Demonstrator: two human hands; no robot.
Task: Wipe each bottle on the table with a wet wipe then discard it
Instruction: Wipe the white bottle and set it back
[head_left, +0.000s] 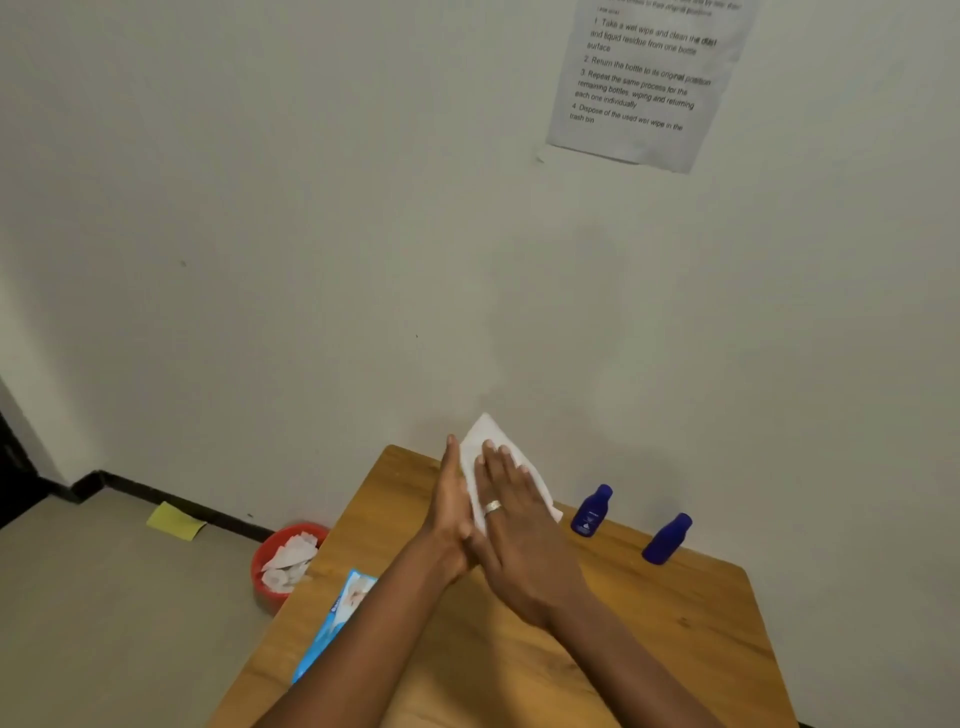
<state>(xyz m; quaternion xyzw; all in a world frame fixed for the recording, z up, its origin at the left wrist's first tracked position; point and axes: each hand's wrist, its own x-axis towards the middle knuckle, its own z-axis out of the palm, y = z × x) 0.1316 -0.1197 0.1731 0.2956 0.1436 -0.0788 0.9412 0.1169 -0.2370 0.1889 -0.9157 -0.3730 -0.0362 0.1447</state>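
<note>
Two small dark blue bottles stand upright by the wall on the wooden table (701, 613), one (592, 512) to the left of the other (667, 540). A white wet wipe (485, 434) is pressed flat between my palms above the table's far left part. My left hand (451, 504) is edge-on with its fingers straight. My right hand (519, 525), which wears a ring, lies flat against the wipe's other side. The wipe's top corner and right edge stick out past my fingers. Both bottles are to the right of my hands, untouched.
A blue pack of wet wipes (337, 618) lies at the table's left edge. A red bin (270, 558) holding crumpled white wipes sits on the floor left of the table. A yellow paper (175, 521) lies by the skirting. A printed instruction sheet (644, 78) hangs on the wall.
</note>
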